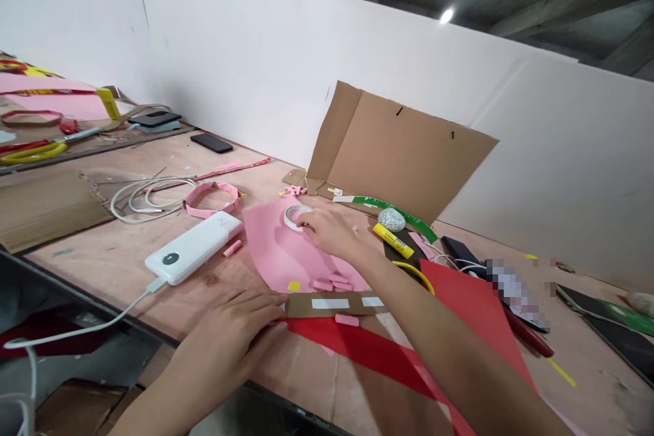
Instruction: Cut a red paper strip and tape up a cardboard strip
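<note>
My left hand [236,322] is at the front edge of the table, its fingers and thumb closed about the left end of a brown cardboard strip [299,306]. White rectangular pieces lie along that strip. Farther back, my right hand [330,233] pinches the right side of a white roll of tape [291,219] over a pink sheet [270,238]. Small pink rolled pieces [340,282] and a yellow square [294,286] rest behind the strip. A single pink piece [347,320] lies at its front edge, by a red strip [352,347].
Left of the sheet are a white power bank [197,252] with its cable, a pink ring band [212,211] and a black phone [211,143]. A cardboard sheet [398,150] leans on the white wall. A yellow glue stick [393,240] and red paper [470,313] lie right.
</note>
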Demonstrator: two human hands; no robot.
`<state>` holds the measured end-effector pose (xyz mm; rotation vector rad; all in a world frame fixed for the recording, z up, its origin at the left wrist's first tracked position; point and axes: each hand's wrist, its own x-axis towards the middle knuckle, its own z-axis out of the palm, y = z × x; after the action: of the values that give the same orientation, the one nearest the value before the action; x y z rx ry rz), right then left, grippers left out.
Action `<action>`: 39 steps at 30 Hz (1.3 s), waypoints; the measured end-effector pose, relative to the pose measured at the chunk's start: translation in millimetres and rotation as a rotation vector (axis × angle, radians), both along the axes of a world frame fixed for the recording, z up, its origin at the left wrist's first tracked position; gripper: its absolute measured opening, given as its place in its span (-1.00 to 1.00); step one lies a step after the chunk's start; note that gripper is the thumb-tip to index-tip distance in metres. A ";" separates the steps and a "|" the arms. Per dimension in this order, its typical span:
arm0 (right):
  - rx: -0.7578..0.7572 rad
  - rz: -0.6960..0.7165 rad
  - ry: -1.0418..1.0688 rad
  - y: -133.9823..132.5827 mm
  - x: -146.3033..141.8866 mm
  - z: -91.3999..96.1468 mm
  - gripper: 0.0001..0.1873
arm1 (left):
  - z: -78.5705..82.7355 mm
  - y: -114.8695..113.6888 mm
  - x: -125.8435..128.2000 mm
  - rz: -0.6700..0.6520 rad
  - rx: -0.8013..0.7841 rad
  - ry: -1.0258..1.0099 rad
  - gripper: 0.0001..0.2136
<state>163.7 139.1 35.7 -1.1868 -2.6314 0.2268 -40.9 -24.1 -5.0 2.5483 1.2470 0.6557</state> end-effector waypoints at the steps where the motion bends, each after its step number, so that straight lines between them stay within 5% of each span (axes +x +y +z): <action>1: -0.020 -0.007 -0.003 1.2 -0.5 -2.1 -0.83 | -0.1 -0.9 0.3 -0.009 0.007 0.009 -0.72; 7: -0.130 -0.077 0.050 -37.1 29.3 2.9 -0.73 | -8.7 -0.6 -13.1 0.023 0.086 -0.040 -0.64; 12: -0.298 -0.060 -0.009 -79.8 64.2 8.1 -0.68 | 10.1 29.1 -35.2 0.499 0.107 0.201 -0.72; 18: -0.336 -0.084 -0.011 -96.3 68.4 -0.9 -0.92 | 32.4 54.8 -31.3 0.635 0.101 0.442 -0.71; 32: -0.182 -0.268 0.130 -52.8 75.4 -16.1 -0.57 | 42.1 44.0 -22.4 0.592 0.139 0.479 -0.69; 35: -0.172 -0.296 0.156 -53.5 75.5 -7.5 -0.63 | 49.7 53.2 2.2 0.379 0.064 0.297 -0.71; 39: -0.349 -0.124 0.104 -89.8 84.1 7.8 -0.84 | 54.3 79.5 52.2 0.139 -0.022 0.160 -0.77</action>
<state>247.8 49.3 43.6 -1.3942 -2.4824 0.7273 11.2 55.5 49.4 2.5566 1.4858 0.4690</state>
